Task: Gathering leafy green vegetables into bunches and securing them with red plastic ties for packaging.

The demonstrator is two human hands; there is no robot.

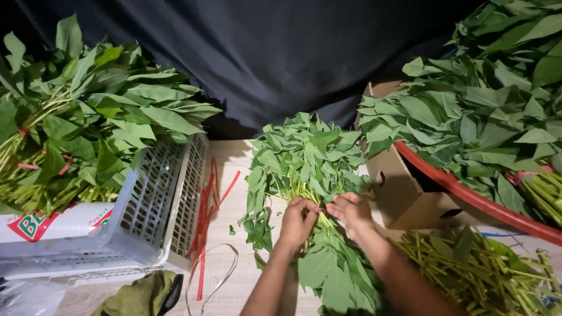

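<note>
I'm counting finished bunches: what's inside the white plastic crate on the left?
The white crate holds leafy green bunches tied with red bands, piled above its rim. Leaves and the crate wall cover whatever lies lower down, so the count is hidden.

The fingertips of both hands are buried in the leafy bunch (304, 169), so their grip can't be made out. The red tub (468, 196) runs off the right edge, its inside covered by greens. The white crate (158, 205) is cut off at the left.

matt plastic crate (158, 205), pale tabletop (234, 175) probably wood
</note>
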